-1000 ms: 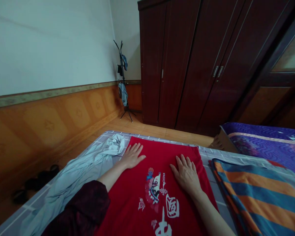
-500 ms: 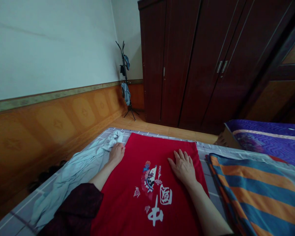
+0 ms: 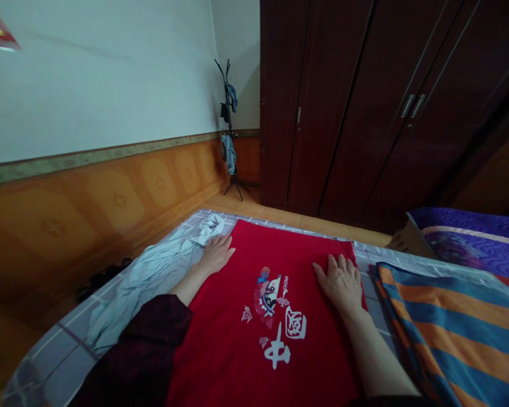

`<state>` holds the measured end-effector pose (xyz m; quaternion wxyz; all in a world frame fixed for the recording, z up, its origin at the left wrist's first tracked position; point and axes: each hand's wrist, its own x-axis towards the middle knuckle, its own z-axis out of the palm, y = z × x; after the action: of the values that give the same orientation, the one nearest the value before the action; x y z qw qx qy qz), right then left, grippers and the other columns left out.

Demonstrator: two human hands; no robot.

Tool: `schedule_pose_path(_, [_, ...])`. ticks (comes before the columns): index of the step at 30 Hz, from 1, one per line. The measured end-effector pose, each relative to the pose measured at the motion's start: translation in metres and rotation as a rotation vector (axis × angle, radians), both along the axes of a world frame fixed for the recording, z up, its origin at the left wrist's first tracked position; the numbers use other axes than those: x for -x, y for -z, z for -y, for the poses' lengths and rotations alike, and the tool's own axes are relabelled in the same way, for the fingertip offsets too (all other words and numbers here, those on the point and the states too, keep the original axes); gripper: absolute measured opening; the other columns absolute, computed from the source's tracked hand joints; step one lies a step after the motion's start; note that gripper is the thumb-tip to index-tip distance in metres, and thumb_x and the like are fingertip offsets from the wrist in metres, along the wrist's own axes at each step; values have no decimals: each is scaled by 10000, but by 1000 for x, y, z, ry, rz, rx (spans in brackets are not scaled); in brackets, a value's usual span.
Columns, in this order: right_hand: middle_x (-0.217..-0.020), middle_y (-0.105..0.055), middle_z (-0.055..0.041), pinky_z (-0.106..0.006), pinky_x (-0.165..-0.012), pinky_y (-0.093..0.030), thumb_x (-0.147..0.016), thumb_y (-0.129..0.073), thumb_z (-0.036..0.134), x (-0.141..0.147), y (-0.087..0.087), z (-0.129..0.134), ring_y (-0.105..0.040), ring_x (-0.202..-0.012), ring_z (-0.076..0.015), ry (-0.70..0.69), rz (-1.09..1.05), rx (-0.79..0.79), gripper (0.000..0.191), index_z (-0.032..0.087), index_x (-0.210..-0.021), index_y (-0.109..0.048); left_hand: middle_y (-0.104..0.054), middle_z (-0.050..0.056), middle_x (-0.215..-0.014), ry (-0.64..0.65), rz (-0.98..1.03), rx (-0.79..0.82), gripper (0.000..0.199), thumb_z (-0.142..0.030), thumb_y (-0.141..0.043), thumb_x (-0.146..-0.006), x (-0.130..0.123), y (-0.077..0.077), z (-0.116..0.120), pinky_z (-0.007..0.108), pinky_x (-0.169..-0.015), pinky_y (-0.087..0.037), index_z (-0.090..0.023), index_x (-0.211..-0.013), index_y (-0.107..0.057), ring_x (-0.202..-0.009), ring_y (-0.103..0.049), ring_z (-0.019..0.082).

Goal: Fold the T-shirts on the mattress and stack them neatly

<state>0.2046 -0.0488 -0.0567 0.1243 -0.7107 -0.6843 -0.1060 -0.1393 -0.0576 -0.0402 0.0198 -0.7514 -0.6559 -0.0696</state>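
Note:
A red T-shirt (image 3: 233, 339) with white characters and a colourful printed picture lies spread flat in front of me, its lower part running out of the bottom of the view. My left hand (image 3: 217, 254) rests at its far left edge, fingers extended over the fabric. On the right side of the print, my right hand (image 3: 341, 282) lies palm down with its fingers spread, close to the shirt's right edge. Neither hand grips anything. Beside my left forearm is a crumpled pale blue cloth (image 3: 139, 299).
The shirt lies on a grey checked bedspread (image 3: 59, 345). An orange and blue striped cloth (image 3: 462, 316) lies folded to the right, with a purple bedcover (image 3: 483, 234) beyond. At the back stand a dark wardrobe (image 3: 322, 113) and a coat rack (image 3: 230, 124).
My left hand has opened from curled fingers to stretched ones at the shirt's edge. My right hand has slid slightly toward the right edge. The view has turned a little left.

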Motion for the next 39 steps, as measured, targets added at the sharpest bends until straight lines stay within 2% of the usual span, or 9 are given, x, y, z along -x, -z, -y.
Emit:
schedule_pose_path(5, [-1396,-438,-177,-427,-1051,-256,-905,-401,509,0,5,-2,-362,-1302,-323,-149,14,13,593,98,-1325,-483,-133,-3,-1555,375,-8,187,620,-551,-310,-940,-11,-5,53,372,-1154,-98,-292,-1482,-154,-1426,-111,175])
schedule_pose_path(7, [-1397,-437,-173,-432,-1052,-256,-911,-384,506,-1,6,-4,-357,-1306,-318,-164,19,15,584,106,-1326,-482,-144,39,-1551,282,-8,214,596,-517,-264,-962,2,-8,69,418,-1150,-105,-254,-1485,-155,-1425,-121,202])
schedule_pose_path(10, [-1389,-446,-172,-433,-1042,-275,-914,-370,501,-2,7,-5,-373,-1292,-329,-161,18,21,579,105,-1320,-490,-227,141,-1519,-4,-16,170,597,-479,-247,-973,28,-15,90,519,-1125,-125,-151,-1472,-225,-1411,-164,282])
schedule_pose_path(15, [-1376,-455,-172,-435,-1037,-283,-912,-356,502,-2,6,-5,-388,-1275,-333,-167,1,17,574,108,-1302,-504,-232,36,-1533,179,4,184,521,-450,-291,-975,46,-14,141,410,-1146,-175,-267,-1461,-254,-1406,-209,195])
schedule_pose_path(19, [-1373,-454,-169,-452,-1030,-291,-907,-338,521,-3,6,-5,-390,-1264,-337,-180,-24,16,591,112,-1302,-502,-432,96,-1430,-49,-24,12,412,-335,-327,-970,61,-14,169,484,-1133,-177,-196,-1326,-479,-1358,-320,231])
schedule_pose_path(27, [-1349,-476,-167,-474,-1012,-316,-894,-326,545,-5,7,-7,-408,-1239,-346,-201,-53,20,591,131,-1265,-528,-453,105,-1396,-39,29,37,211,-334,-454,-919,74,-29,198,428,-1072,-322,-184,-1016,-567,-1306,-378,241])
schedule_pose_path(32, [-1343,-482,-153,-476,-996,-336,-892,-338,541,-6,9,-9,-424,-1222,-351,-206,-48,20,570,147,-1249,-541,-445,76,-1401,-10,13,40,165,-296,-475,-906,74,-29,197,382,-1060,-339,-211,-1020,-558,-1282,-401,211])
schedule_pose_path(36, [-1352,-477,-159,-472,-993,-339,-897,-352,516,-6,7,-8,-419,-1229,-350,-213,-48,19,555,136,-1253,-544,-496,79,-1346,-63,-34,12,143,-227,-440,-903,80,-28,193,441,-1045,-342,-197,-861,-574,-1226,-454,239])
schedule_pose_path(39, [-1355,-477,-163,-465,-999,-335,-904,-357,500,-5,3,-5,-412,-1239,-342,-211,-58,32,549,125,-1259,-541,-493,125,-1344,-113,-60,-9,155,-201,-443,-895,67,-32,194,521,-1080,-252,-171,-915,-594,-1269,-411,288])
